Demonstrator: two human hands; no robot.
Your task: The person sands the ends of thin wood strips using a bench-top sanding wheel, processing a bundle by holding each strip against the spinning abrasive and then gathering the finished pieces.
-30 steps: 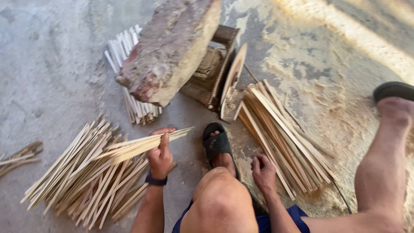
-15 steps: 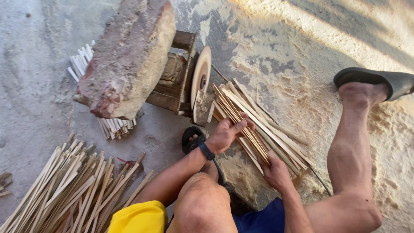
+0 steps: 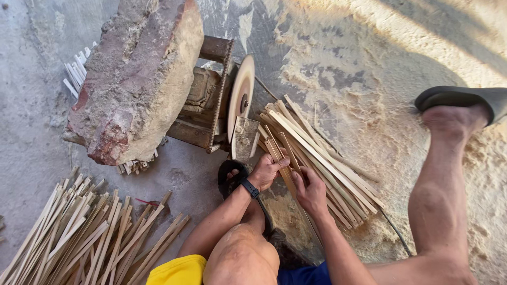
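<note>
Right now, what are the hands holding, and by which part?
Both the left hand and right hand grip a few sticks from the pile, at their near ends.

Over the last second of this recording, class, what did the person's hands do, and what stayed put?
The left hand let go of a bunch of sticks at the left pile and crossed over to the right pile beside the grinding disc, where it now grips some sticks. The right hand stayed on that pile. Disc, stone block and both piles kept their places.
</note>
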